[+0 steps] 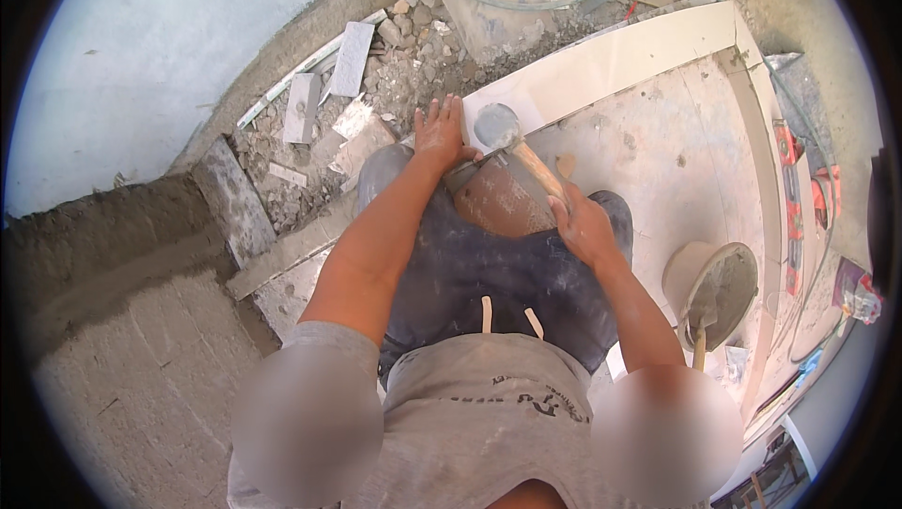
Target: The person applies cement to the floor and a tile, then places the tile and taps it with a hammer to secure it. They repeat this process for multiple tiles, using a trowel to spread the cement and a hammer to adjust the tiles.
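Observation:
My right hand (586,228) is closed round the wooden handle of a mallet (534,166). The mallet's round grey head rests on or hovers just over the left end of a long cream strip of tile (611,69); I cannot tell which. Beside that head, my left hand (438,137) lies with its fingers stretched out at the strip's end, gripping nothing. A brown, rough-faced piece (498,199) shows between my knees, partly hidden by my legs and the mallet.
Rubble (413,44) with grey blocks (352,59) lies beyond my left hand, by a pale wall (160,49). On the right stand a bucket (691,274) containing a tool and a red level (787,199). A green hose (489,0) crosses the far side.

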The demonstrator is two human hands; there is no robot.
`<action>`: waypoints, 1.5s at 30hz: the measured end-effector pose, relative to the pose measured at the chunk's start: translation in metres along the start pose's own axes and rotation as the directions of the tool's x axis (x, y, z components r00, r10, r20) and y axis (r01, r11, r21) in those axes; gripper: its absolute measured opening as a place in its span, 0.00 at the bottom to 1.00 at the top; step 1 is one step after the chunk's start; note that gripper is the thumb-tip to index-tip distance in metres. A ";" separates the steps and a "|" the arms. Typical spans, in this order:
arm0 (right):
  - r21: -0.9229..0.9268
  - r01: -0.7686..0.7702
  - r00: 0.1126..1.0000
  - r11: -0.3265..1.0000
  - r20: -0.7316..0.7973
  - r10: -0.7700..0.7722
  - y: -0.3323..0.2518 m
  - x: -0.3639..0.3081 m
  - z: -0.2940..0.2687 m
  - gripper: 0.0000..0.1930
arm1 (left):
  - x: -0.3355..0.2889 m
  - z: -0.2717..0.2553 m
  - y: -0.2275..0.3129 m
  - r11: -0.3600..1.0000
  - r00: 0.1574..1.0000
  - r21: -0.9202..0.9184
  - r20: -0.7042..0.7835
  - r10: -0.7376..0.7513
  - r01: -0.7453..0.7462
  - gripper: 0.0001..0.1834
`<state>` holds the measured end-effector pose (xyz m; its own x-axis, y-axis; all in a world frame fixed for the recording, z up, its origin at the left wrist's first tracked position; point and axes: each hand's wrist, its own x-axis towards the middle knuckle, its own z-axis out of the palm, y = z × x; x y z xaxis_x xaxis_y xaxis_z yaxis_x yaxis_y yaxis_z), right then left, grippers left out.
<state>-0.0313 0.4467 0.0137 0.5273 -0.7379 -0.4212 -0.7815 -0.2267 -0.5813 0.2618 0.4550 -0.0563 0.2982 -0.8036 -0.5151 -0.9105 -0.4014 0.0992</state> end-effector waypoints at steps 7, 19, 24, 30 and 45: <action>0.109 -0.058 0.998 0.992 0.046 0.053 -0.007 0.003 0.003 0.21 | 0.001 0.002 0.001 1.000 1.000 0.022 0.010 -0.013 0.012 0.71; -0.034 -0.033 0.991 0.999 0.126 0.037 -0.003 0.015 0.006 0.22 | 0.002 0.004 -0.001 1.000 1.000 -0.015 0.028 -0.005 0.006 0.70; 0.050 0.004 0.999 0.999 0.040 -0.006 -0.004 0.008 0.001 0.24 | 0.015 0.015 -0.022 0.923 0.988 -0.354 0.040 -0.146 0.151 0.69; 0.040 0.004 0.999 0.999 0.040 -0.006 -0.006 0.006 -0.002 0.24 | 0.016 0.014 -0.025 0.895 0.959 -0.346 0.134 -0.250 0.282 0.69; 0.048 -0.006 0.995 0.999 0.095 0.001 -0.014 0.017 0.005 0.22 | 0.015 0.004 -0.017 0.898 0.945 -0.308 0.190 -0.266 0.314 0.70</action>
<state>-0.0099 0.4404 0.0115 0.5559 -0.6744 -0.4860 -0.7675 -0.1917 -0.6118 0.2810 0.4518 -0.0686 0.4692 -0.5694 -0.6750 -0.6353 -0.7486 0.1897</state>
